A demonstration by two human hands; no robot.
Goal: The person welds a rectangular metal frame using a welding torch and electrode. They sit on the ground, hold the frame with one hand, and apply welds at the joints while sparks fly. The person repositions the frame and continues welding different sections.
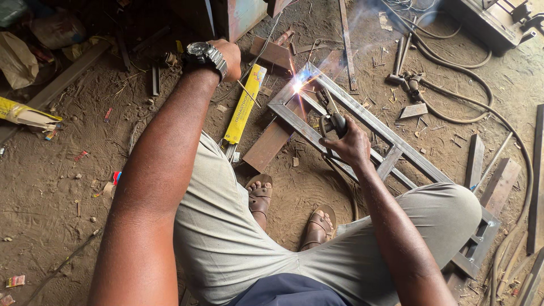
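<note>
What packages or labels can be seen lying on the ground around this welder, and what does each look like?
Long yellow box: on the dirt between the left arm and the metal frame, slim, with dark lettering.
Yellow wrapper: far left edge, crumpled, torn open at one end.
Small wrapper scraps: bottom left, reddish and pale.

We see the right hand (350,143) gripping an electrode holder (331,120), its rod tip sparking brightly at the corner of a grey steel frame (362,122) lying on the dirt floor (51,187). The left hand (228,55), with a wristwatch (205,56) on its wrist, reaches out near a yellow electrode box (245,105). Sandalled feet (289,212) rest beside the frame.
</note>
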